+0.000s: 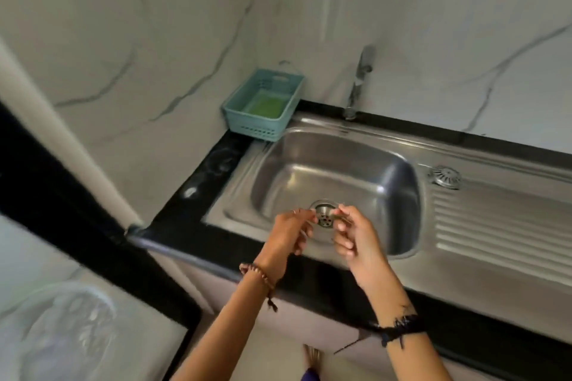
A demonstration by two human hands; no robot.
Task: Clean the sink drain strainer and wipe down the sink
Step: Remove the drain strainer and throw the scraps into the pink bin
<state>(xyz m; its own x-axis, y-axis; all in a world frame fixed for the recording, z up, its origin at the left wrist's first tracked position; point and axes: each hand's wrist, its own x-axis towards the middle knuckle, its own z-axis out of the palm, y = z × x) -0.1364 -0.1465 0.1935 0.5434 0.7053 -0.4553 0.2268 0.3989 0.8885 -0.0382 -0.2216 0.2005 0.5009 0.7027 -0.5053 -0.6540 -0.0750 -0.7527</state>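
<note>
Between my two hands, over the sink (335, 164) bowl, the strainer (325, 216) hangs cup-down. My left fingers (305, 216) pinch its rim on one side, my right fingers (342, 213) the other, equally near. The green sponge (264, 107) lies far-left on the bench.
</note>
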